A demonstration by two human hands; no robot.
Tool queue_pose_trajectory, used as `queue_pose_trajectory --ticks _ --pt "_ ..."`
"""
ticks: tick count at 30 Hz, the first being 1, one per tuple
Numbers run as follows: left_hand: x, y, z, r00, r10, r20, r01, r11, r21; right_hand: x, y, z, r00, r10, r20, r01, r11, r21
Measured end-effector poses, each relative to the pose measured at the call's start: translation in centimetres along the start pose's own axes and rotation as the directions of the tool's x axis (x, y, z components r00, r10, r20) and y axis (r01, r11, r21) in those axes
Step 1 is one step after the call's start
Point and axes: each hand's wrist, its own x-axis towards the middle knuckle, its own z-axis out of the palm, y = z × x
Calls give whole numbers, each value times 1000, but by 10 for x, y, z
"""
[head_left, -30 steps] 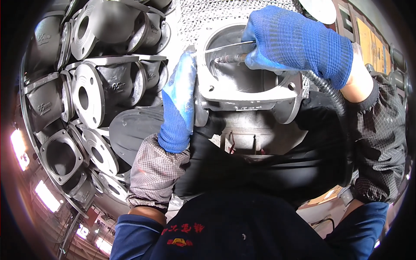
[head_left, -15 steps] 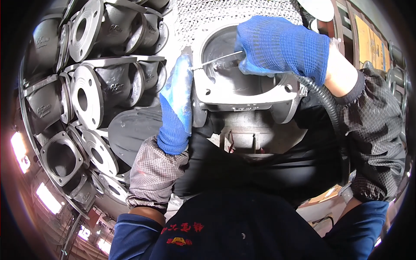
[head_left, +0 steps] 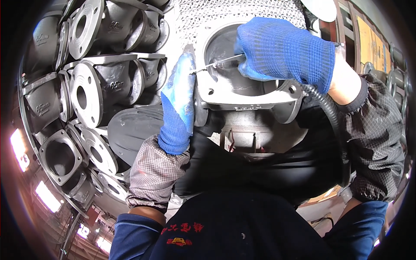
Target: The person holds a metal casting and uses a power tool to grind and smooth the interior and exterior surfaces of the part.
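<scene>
A grey cast-metal valve body (head_left: 242, 100) with a wide round opening and a bolt-holed flange is in front of me. My right hand (head_left: 281, 50), in a blue knit glove, is closed round a tool whose body is hidden in the fist. From it a thin metal rod (head_left: 223, 61) reaches left across the opening, its rough tip at the flange's left edge. My left hand (head_left: 178, 89), in a blue glove with a pale worn coating, lies along the casting's left side, fingers stretched out, close to that tip.
Several similar grey castings (head_left: 115, 84) are stacked at the left. A black ribbed hose (head_left: 327, 106) runs down beside my right forearm. Behind the casting is a perforated metal mesh surface (head_left: 242, 11). A white round object (head_left: 320, 9) and brown boxes (head_left: 370, 43) show at the far right.
The casting and both gloved hands have shifted slightly to the right. The rod has tilted a little, its tip staying near the flange's left edge.
</scene>
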Motion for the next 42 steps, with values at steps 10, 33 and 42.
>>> queue_pose_trajectory --ticks 10,33,42 --pt "-2 8 -3 998 -64 -22 62 996 -64 3 -11 -5 995 57 77 -55 998 -32" --pt "4 1 4 997 -61 -44 41 929 -369 -103 -3 9 624 769 -136 -159 295 942" --pt "4 9 -3 964 -264 -23 178 709 -682 -55 -1 -55 966 243 92 -256 838 481"
